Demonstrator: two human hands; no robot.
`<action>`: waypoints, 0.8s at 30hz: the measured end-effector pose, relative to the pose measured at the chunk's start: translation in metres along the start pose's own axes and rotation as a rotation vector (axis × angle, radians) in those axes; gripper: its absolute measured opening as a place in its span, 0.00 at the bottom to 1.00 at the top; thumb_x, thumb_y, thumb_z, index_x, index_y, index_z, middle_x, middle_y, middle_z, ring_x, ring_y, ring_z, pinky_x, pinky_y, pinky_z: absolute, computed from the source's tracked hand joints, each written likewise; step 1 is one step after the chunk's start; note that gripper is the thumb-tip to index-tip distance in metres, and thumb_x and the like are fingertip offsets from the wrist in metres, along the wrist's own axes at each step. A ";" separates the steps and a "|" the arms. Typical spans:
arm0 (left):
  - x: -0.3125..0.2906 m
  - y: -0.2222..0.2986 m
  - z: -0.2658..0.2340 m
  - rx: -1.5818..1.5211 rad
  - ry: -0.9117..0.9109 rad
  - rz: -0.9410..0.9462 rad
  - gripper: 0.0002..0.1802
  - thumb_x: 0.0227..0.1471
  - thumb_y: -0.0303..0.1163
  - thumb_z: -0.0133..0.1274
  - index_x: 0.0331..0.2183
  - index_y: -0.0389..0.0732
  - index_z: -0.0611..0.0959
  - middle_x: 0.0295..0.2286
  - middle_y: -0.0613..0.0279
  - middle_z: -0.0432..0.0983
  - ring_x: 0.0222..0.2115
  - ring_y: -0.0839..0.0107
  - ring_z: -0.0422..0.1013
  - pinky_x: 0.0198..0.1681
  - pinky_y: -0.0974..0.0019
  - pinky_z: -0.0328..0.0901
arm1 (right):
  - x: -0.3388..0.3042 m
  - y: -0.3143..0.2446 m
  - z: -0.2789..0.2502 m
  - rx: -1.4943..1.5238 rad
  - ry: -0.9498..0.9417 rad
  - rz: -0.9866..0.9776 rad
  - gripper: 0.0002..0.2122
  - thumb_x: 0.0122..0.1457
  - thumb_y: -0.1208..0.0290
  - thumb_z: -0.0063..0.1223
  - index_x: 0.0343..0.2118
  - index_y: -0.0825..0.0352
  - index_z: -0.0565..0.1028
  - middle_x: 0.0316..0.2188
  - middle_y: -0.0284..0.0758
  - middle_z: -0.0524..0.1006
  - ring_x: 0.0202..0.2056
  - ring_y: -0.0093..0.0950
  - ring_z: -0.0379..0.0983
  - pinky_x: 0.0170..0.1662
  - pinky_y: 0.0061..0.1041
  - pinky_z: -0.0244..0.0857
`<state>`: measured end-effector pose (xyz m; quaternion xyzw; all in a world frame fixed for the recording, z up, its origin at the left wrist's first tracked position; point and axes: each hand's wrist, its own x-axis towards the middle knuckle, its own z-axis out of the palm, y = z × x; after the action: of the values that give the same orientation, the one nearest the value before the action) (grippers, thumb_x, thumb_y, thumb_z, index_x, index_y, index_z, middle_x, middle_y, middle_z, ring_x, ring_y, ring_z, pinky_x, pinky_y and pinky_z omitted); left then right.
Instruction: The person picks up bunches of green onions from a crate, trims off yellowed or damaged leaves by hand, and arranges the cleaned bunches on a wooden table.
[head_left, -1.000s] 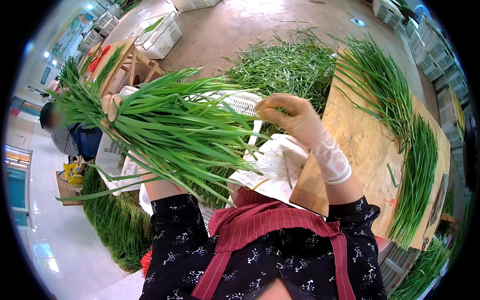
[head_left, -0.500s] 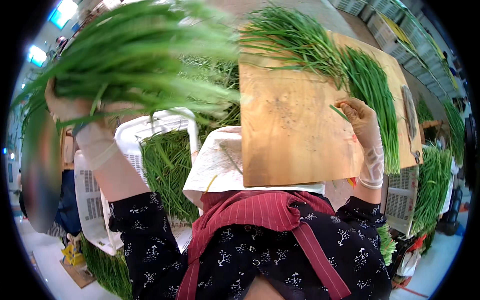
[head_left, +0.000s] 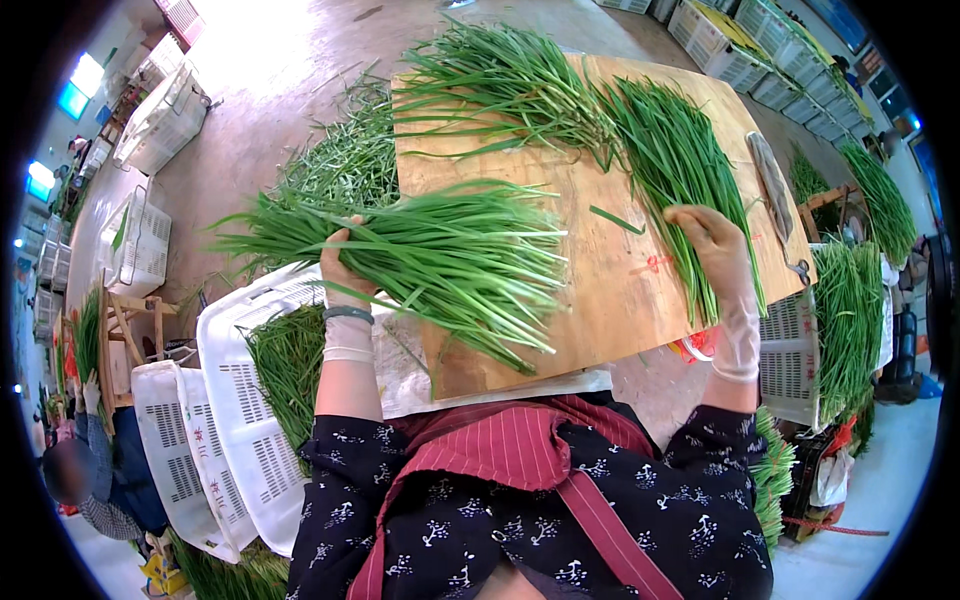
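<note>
Head view: looks down on a person in a dark patterned top and a red pinstriped apron (head_left: 490,445), working at a wooden board (head_left: 600,290).
Left hand (head_left: 345,265): closed firmly around a bunch of garlic chives (head_left: 450,260), thumb lying across the leaves; a dark band (head_left: 348,313) circles the wrist.
Held bunch: lies level over the board's left part, pale stem ends fanned toward the right, green tips reaching left past the board's edge; whether it touches the wood I cannot tell.
Right hand (head_left: 715,240): in a thin pale glove, fingers bent and drawn together above the right-hand pile of chives (head_left: 685,165); whether anything is pinched there I cannot tell.
Chives on the board: besides that pile along the right side, a far pile (head_left: 510,85) spreads over the back edge, the two meeting at a corner; a short leaf piece (head_left: 617,220) lies alone between the held bunch and the right hand.
Board's right edge: a long grey object (head_left: 768,185) and, nearer, a dark loop-handled tool (head_left: 800,270).
Left of the board: a white plastic crate (head_left: 250,440) containing loose greens (head_left: 285,365); beyond it, a heap of leaves (head_left: 345,150) on the floor.
Far left: a co-worker's sleeve (head_left: 100,455) beside a wooden stand (head_left: 125,340).
Far right: more chives (head_left: 850,330) beside a white crate (head_left: 785,360).
</note>
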<state>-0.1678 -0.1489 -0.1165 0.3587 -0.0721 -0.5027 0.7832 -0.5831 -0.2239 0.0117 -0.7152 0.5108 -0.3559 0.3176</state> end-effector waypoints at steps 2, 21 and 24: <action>0.009 0.003 -0.022 0.019 0.004 0.083 0.14 0.45 0.35 0.45 0.32 0.36 0.76 0.29 0.58 0.73 0.31 0.63 0.70 0.37 0.60 0.66 | 0.030 -0.005 0.025 -0.039 -0.061 -0.045 0.08 0.54 0.71 0.49 0.33 0.70 0.75 0.29 0.33 0.76 0.31 0.19 0.69 0.37 0.16 0.62; 0.024 -0.011 0.055 -0.080 -0.232 -0.148 0.16 0.43 0.30 0.49 0.37 0.34 0.74 0.35 0.53 0.73 0.35 0.61 0.71 0.42 0.60 0.66 | 0.036 0.014 0.135 0.039 -0.508 -0.105 0.32 0.47 0.51 0.54 0.52 0.63 0.60 0.48 0.43 0.66 0.50 0.39 0.61 0.51 0.30 0.55; 0.037 -0.019 0.061 -0.076 -0.250 -0.241 0.15 0.42 0.30 0.50 0.36 0.34 0.75 0.33 0.53 0.74 0.33 0.61 0.72 0.40 0.61 0.67 | 0.033 0.016 0.123 -0.257 -0.255 -0.307 0.24 0.45 0.59 0.56 0.48 0.55 0.68 0.44 0.37 0.69 0.48 0.37 0.64 0.54 0.37 0.49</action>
<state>-0.1930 -0.2145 -0.0934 0.2694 -0.1064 -0.6360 0.7153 -0.4809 -0.2493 -0.0627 -0.8582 0.3932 -0.2387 0.2279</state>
